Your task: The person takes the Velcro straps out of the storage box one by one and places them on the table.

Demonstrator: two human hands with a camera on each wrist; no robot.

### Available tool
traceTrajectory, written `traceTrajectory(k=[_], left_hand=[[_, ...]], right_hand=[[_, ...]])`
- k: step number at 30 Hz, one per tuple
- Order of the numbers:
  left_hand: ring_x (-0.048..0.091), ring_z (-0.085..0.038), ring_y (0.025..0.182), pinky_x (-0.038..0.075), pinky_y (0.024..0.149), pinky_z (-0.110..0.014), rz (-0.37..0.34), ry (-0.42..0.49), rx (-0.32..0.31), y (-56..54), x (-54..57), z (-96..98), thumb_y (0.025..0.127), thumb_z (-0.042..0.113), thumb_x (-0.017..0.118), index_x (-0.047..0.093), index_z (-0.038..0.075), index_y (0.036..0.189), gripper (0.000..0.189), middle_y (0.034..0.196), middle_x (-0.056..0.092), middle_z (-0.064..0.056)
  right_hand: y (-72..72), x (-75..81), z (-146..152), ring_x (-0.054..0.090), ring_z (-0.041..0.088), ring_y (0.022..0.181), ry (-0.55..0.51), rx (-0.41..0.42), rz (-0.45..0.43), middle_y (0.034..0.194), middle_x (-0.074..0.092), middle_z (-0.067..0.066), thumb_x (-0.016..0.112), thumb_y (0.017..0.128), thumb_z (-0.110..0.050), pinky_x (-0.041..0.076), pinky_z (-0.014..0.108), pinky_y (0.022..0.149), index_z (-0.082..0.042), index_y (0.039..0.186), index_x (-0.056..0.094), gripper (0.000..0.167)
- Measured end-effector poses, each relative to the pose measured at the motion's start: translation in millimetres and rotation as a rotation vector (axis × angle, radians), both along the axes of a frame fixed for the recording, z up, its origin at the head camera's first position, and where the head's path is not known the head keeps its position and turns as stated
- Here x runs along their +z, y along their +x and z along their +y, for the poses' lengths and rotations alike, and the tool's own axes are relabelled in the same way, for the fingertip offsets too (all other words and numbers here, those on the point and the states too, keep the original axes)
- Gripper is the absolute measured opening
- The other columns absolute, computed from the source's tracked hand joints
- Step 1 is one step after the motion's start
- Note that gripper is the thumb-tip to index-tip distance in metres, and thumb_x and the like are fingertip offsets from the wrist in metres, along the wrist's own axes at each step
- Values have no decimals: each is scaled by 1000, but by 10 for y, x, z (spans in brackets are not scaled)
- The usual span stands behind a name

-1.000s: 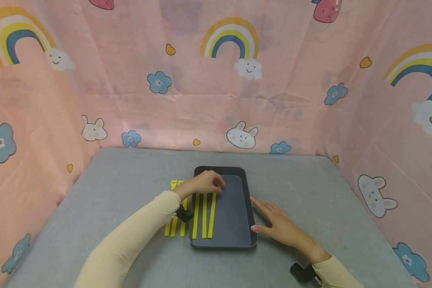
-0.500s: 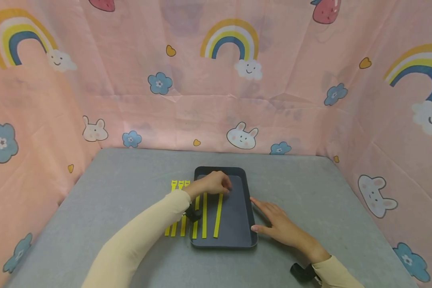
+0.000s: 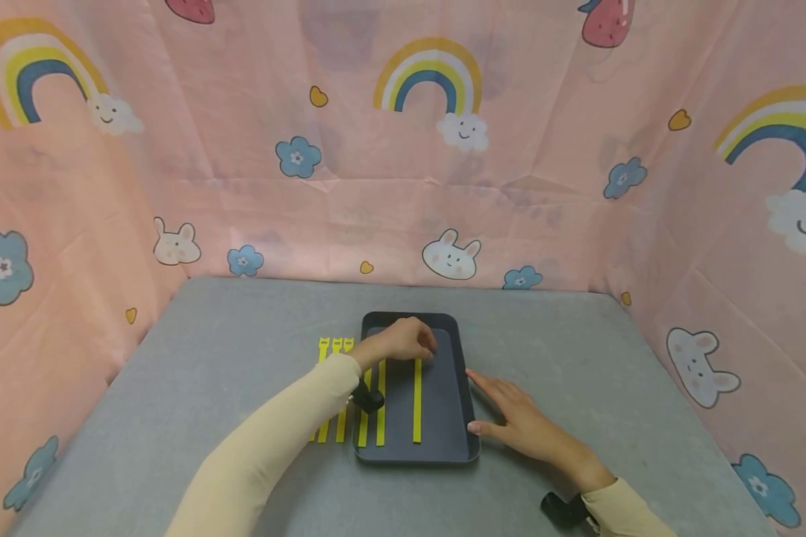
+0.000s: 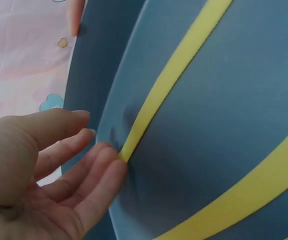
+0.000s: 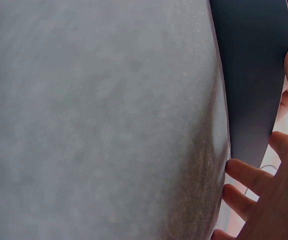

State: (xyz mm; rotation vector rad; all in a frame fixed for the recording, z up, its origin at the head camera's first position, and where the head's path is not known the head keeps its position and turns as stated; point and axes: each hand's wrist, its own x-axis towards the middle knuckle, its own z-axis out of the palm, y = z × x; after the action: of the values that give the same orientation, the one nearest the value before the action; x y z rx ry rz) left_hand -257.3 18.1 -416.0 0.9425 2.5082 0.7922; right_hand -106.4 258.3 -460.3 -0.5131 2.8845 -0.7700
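Observation:
A dark grey rectangular tray [image 3: 443, 425] lies on the table with three flat yellow straps in it. My left hand [image 3: 408, 339] reaches over its far half. In the left wrist view, fingertips of the left hand [image 4: 69, 170] rest on the end of one yellow strap [image 4: 169, 75], the thumb standing apart from it. That strap [image 3: 417, 403] lies right of the other two, a yellow strap [image 3: 380, 418] and a leftmost one [image 3: 363, 429]; their far ends are hidden. My right hand [image 3: 520, 418] touches the tray's right side, fingers extended along its wall [image 5: 254, 75].
Left of the tray, several more yellow straps with slotted heads [image 3: 325, 344] lie side by side on the grey table [image 3: 255, 328], partly behind the left forearm. A pink printed cloth [image 3: 376, 209] hangs around the back and sides. Each wrist wears a black camera [image 3: 564, 511].
My left hand has moved right, and the strap under its fingertips has slid right with it, turning straighter, away from the other two. My right hand has stayed at the tray's side.

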Motion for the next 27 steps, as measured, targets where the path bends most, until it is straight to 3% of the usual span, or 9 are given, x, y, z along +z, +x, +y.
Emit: traceTrajectory(k=[7, 10, 19, 27], left_hand=[[67, -20, 93, 54, 77, -26, -10, 210, 40, -138, -6, -115, 93, 10, 67, 70, 2, 115, 24, 105, 72, -11], [67, -22, 96, 55, 79, -26, -28, 258, 64, -189, -43, -151, 93, 9, 68, 70, 2, 115, 24, 107, 71, -12], [68, -19, 90, 55, 74, -23, 6, 260, 68, -247, -262, -167, 90, 10, 72, 72, 3, 112, 24, 101, 72, -12], [65, -15, 83, 53, 70, -22, -10, 263, 88, -215, -311, -181, 88, 9, 74, 74, 5, 111, 23, 99, 71, -10]], right_hand=[[4, -5, 5, 36, 46, 142, -6, -4, -9, 156, 40, 12, 61, 91, -58, 27, 72, 107, -33, 158, 21, 82], [5, -1, 5, 36, 46, 142, -5, -8, -14, 157, 40, 12, 61, 91, -58, 27, 72, 107, -33, 158, 21, 83], [6, 12, 0, 36, 47, 142, 4, -15, -24, 157, 40, 13, 61, 90, -58, 27, 73, 107, -33, 158, 21, 83], [5, 10, -10, 36, 47, 141, 1, -9, -10, 156, 41, 13, 62, 91, -57, 27, 72, 107, -31, 158, 22, 83]])
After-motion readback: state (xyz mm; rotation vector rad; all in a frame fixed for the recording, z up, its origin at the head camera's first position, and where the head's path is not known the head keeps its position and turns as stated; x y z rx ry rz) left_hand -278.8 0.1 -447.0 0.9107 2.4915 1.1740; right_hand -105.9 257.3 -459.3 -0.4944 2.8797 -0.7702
